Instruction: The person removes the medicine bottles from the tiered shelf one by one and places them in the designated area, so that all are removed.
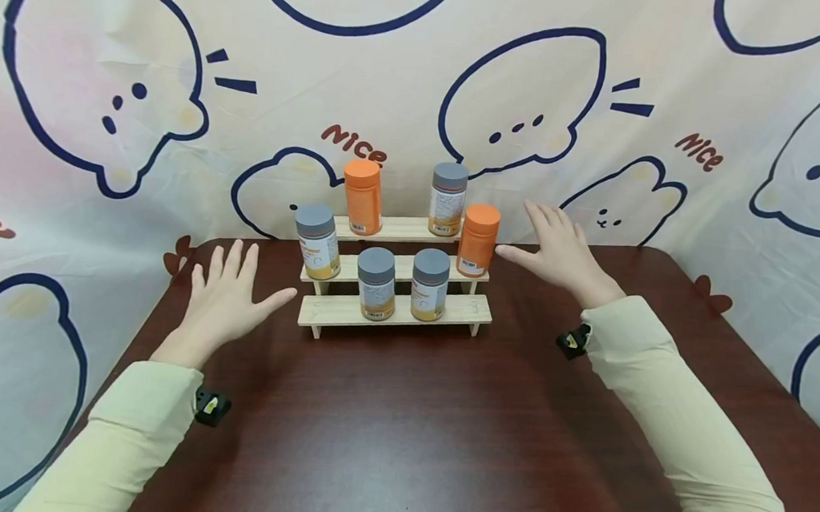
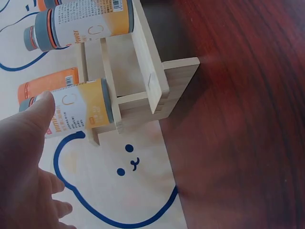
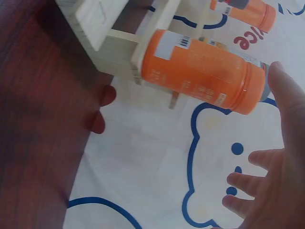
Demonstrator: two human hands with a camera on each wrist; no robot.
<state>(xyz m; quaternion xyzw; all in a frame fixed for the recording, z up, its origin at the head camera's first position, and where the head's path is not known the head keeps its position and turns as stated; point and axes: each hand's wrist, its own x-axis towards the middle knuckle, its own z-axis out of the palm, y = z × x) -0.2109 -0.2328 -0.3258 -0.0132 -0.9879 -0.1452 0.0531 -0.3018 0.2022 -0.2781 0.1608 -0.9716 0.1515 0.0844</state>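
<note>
A pale wooden three-tier rack (image 1: pixel 326 310) holds several pill bottles. On its bottom step stand two grey-lidded bottles (image 1: pixel 375 285). The middle step carries a grey-lidded white-and-yellow bottle (image 1: pixel 319 249) at its left end and an orange bottle (image 1: pixel 478 245) at its right end. Up on the top step are another orange bottle (image 1: pixel 364 200) and a grey-lidded bottle (image 1: pixel 447 203). My left hand (image 1: pixel 227 302) spreads its fingers at the rack's left, holding nothing. To the right, my right hand (image 1: pixel 558 248) is also spread and bare, its thumb near the middle step's orange bottle.
The dark brown table (image 1: pixel 396 432) stretches in front of the rack. Behind it and along both sides hangs a white cloth (image 1: pixel 287 77) with blue cartoon outlines. Each wrist wears a small black camera (image 1: pixel 212 407) below its light green sleeve.
</note>
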